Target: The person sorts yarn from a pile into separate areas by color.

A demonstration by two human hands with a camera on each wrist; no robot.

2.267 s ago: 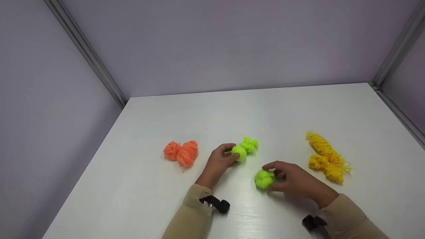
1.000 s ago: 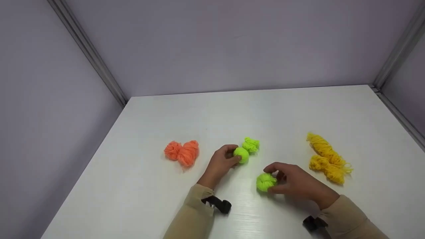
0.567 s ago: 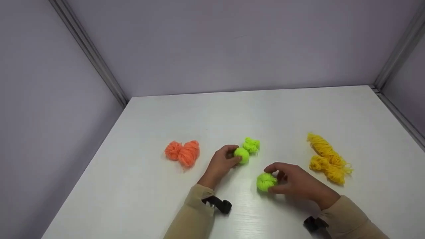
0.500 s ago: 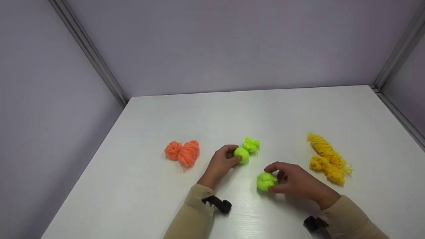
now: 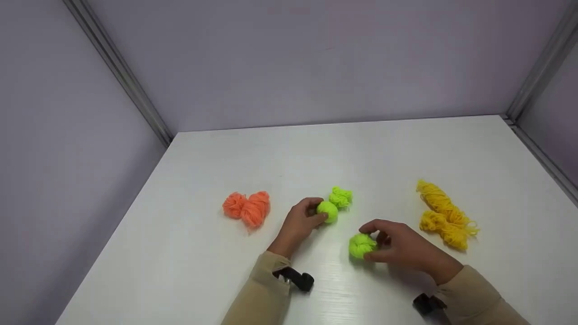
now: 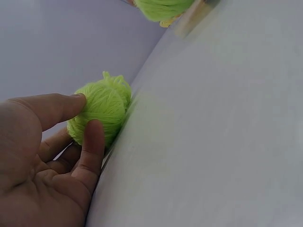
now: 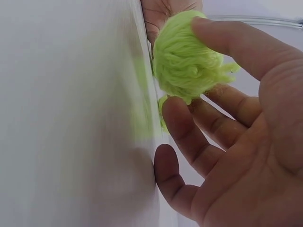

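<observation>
In the head view, my left hand (image 5: 300,221) holds a neon-green ball of yarn (image 5: 327,211) between thumb and fingers, close over the white table. Its wound strands and a small tuft show in the left wrist view, where the thumb and fingertips press the yarn ball (image 6: 106,106). Nearer to me and further right, my right hand (image 5: 402,243) pinches a second neon-green yarn bundle (image 5: 362,246). Loose ends stick out of that bundle (image 7: 184,56) in the right wrist view. A small loose green yarn bunch (image 5: 341,197) lies just beyond the ball in my left hand.
Two orange yarn bundles (image 5: 255,210) lie together on the left of the white table (image 5: 189,262). On the right lie two yellow yarn skeins (image 5: 445,205). Grey-lilac panels (image 5: 316,63) stand behind the table and at both sides.
Both hands keep their grip and hardly move. The green bundle in my right hand has turned slightly, so its strands lie differently. The whole head view has shifted a little.
</observation>
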